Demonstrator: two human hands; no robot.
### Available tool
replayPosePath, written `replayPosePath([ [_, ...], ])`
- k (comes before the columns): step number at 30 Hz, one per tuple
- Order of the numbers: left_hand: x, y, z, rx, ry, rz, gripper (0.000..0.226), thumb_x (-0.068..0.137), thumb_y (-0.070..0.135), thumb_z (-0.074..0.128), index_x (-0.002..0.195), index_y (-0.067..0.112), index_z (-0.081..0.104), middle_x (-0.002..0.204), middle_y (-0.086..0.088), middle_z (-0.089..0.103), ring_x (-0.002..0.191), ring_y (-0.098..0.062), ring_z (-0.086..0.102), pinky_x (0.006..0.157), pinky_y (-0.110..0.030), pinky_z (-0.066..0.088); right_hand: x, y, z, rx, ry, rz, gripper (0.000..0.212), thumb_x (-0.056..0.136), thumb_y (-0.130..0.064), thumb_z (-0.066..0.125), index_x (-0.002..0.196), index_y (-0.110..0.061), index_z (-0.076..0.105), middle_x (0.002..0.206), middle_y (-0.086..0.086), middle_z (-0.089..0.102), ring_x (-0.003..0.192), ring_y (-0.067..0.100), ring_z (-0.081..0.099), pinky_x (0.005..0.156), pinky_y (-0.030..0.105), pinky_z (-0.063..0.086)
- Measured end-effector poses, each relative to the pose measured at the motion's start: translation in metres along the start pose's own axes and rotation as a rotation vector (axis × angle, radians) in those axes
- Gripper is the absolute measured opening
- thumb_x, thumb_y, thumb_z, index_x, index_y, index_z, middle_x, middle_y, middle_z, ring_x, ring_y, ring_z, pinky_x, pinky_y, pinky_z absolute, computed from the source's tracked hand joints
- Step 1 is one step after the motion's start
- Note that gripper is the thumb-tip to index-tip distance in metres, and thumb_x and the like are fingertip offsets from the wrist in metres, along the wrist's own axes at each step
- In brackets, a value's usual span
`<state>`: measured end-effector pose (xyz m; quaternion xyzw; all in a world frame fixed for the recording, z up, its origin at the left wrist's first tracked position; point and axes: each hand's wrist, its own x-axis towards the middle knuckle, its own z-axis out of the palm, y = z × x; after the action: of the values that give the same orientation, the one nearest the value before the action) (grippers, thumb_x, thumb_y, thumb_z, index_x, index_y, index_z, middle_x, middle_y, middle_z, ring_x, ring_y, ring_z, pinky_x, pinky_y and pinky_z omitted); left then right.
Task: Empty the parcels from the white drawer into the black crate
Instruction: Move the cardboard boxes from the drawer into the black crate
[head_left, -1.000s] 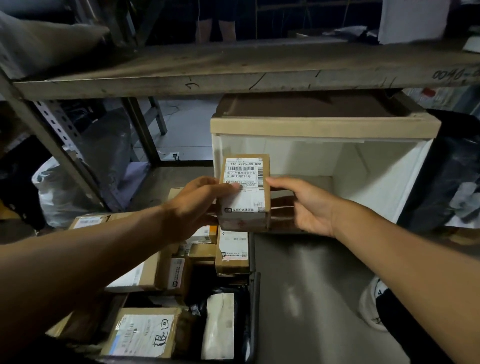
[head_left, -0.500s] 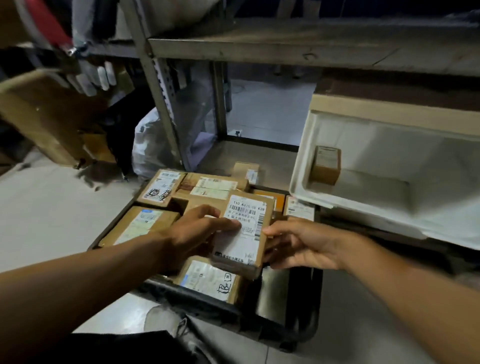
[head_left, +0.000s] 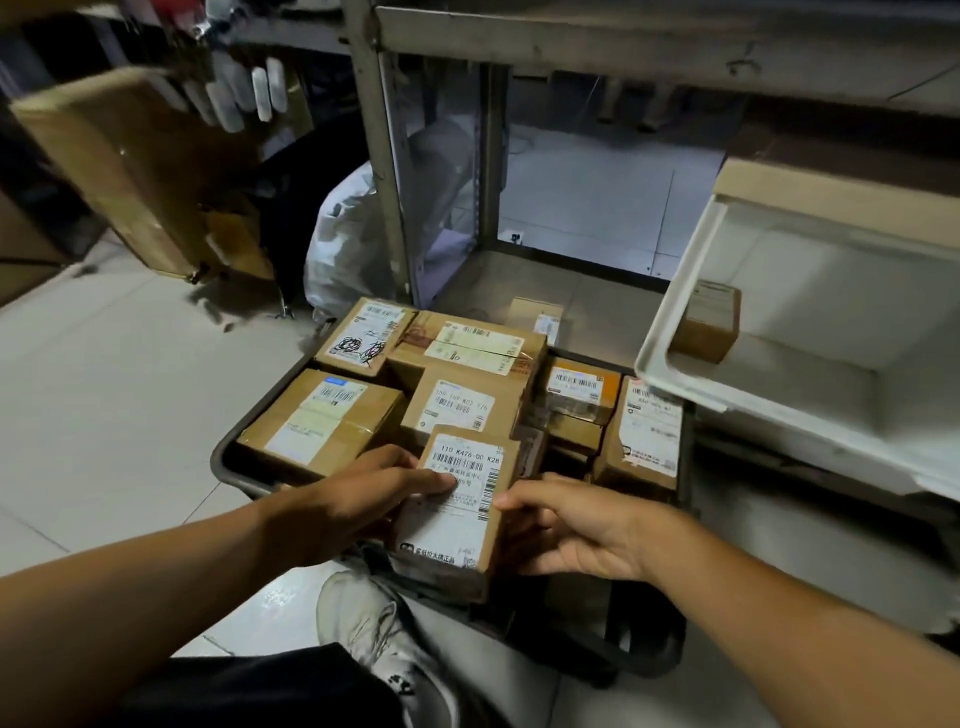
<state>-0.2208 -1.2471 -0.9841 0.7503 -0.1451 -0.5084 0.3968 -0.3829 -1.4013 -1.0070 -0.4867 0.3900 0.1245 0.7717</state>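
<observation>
- The white drawer (head_left: 675, 332) runs off the right edge of the picture, so its far right side cannot be seen.
- The black crate (head_left: 223, 457) has its near rim covered by both forearms and the held parcel (head_left: 457, 519); only its left wall shows clearly.
- The held parcel's underside and left face sit behind the left hand (head_left: 343, 504); the fingers of the right hand (head_left: 582, 530) are hidden behind the parcel's right face.
- The small parcel (head_left: 709, 322) in the drawer carries a label too blurred to read.
- The cardboard box (head_left: 130, 171) at upper left is motion-blurred.
- The white shoe (head_left: 374, 634) is partly covered by dark trousers.
</observation>
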Motion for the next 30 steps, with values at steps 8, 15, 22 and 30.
replayPosePath([
  [8, 0.023, 0.000, 0.007, -0.019, 0.047, 0.047, 0.020, 0.093, 0.021, 0.068, 0.107, 0.009, 0.060, 0.094, -0.006, 0.077, 0.083, -0.020, 0.072, 0.063, -0.029, 0.054, 0.029, 0.010, 0.008, 0.091, 0.109, -0.074, 0.055, 0.086, -0.013, 0.073, 0.136, -0.016, 0.050, 0.111, 0.011, 0.075, 0.098, 0.022, 0.073, 0.073, 0.036, 0.060],
  [15, 0.037, -0.008, 0.003, -0.029, 0.062, 0.071, 0.037, 0.088, 0.027, 0.075, 0.118, 0.013, 0.059, 0.104, -0.007, 0.075, 0.093, -0.023, 0.073, 0.067, -0.032, 0.057, 0.039, 0.018, 0.008, 0.170, 0.111, -0.096, 0.042, 0.090, -0.015, 0.069, 0.130, -0.016, 0.056, 0.113, 0.008, 0.075, 0.105, 0.022, 0.071, 0.081, 0.038, 0.060],
  [22, 0.038, -0.011, 0.003, -0.017, 0.030, 0.137, 0.045, 0.088, 0.029, 0.073, 0.127, 0.012, 0.057, 0.111, -0.010, 0.074, 0.095, -0.025, 0.074, 0.084, -0.044, 0.061, 0.048, 0.026, 0.006, 0.242, 0.132, -0.112, 0.085, 0.076, -0.019, 0.081, 0.151, -0.017, 0.041, 0.131, 0.010, 0.067, 0.117, 0.024, 0.066, 0.086, 0.044, 0.061],
  [30, 0.040, -0.010, 0.001, -0.023, -0.011, 0.172, 0.035, 0.090, 0.026, 0.070, 0.122, 0.015, 0.059, 0.107, -0.008, 0.076, 0.094, -0.024, 0.075, 0.088, -0.046, 0.060, 0.047, 0.025, 0.010, 0.263, 0.134, -0.151, 0.104, 0.063, -0.025, 0.084, 0.154, -0.019, 0.035, 0.134, 0.009, 0.065, 0.116, 0.025, 0.067, 0.089, 0.051, 0.059],
])
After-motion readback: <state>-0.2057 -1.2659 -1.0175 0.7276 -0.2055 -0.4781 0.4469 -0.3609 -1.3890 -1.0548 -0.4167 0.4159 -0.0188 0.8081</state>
